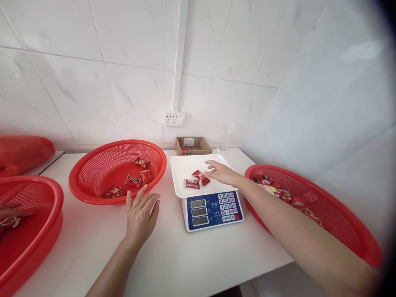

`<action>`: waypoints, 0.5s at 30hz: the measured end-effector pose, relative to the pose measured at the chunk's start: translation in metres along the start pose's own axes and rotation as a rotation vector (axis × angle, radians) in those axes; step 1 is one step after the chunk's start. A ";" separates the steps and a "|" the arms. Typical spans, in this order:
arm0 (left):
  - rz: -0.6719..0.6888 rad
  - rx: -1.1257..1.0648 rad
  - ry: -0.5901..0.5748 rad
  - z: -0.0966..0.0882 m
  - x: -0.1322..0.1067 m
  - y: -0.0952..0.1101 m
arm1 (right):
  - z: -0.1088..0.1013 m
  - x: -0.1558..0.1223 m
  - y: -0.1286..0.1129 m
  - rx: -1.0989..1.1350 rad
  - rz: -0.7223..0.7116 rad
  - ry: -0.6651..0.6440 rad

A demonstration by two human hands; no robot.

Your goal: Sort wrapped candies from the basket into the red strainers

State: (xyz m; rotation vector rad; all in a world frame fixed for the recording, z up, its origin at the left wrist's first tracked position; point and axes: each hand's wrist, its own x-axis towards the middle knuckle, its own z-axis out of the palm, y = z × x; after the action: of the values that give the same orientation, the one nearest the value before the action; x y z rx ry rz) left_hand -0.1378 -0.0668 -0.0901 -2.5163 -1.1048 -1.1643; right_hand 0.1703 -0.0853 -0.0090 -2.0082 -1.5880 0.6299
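Observation:
My right hand (221,172) reaches over the white pan (185,165) of an electronic scale (213,210), fingers spread, next to two red candy packets (197,180) lying on the pan. It holds nothing. My left hand (140,214) rests flat on the white table (173,255), fingers apart, just in front of a red mesh basket (93,173) that holds several red candy packets (133,180). A second red basket (340,231) on the right, beside my right forearm, holds many wrapped candies.
A third red basket (31,231) sits at the far left, with another person's hand (10,212) inside it. A red bag (21,152) lies behind. A small cardboard box (193,145) and a wall socket (174,119) are at the back wall.

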 end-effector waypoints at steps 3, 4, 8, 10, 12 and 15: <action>-0.006 0.046 0.029 0.001 0.000 -0.002 | -0.023 -0.014 0.026 -0.151 0.004 0.175; -0.005 0.055 0.040 0.001 0.000 -0.003 | -0.035 -0.021 0.039 -0.204 0.041 0.227; 0.005 0.067 0.076 0.001 0.000 -0.004 | -0.086 -0.068 0.105 -0.392 0.311 0.231; -0.010 0.065 0.088 0.002 0.001 -0.004 | -0.105 -0.100 0.134 -0.402 0.445 0.059; -0.042 0.050 0.088 0.003 0.002 -0.002 | -0.114 -0.129 0.155 -0.345 0.538 -0.099; -0.076 0.016 0.064 0.005 0.001 0.003 | -0.110 -0.156 0.174 -0.255 0.586 -0.069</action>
State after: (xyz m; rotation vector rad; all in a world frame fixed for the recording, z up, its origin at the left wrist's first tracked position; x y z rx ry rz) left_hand -0.1325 -0.0661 -0.0918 -2.4271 -1.1978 -1.2398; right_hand 0.3362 -0.2822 -0.0278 -2.7004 -1.1465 0.7380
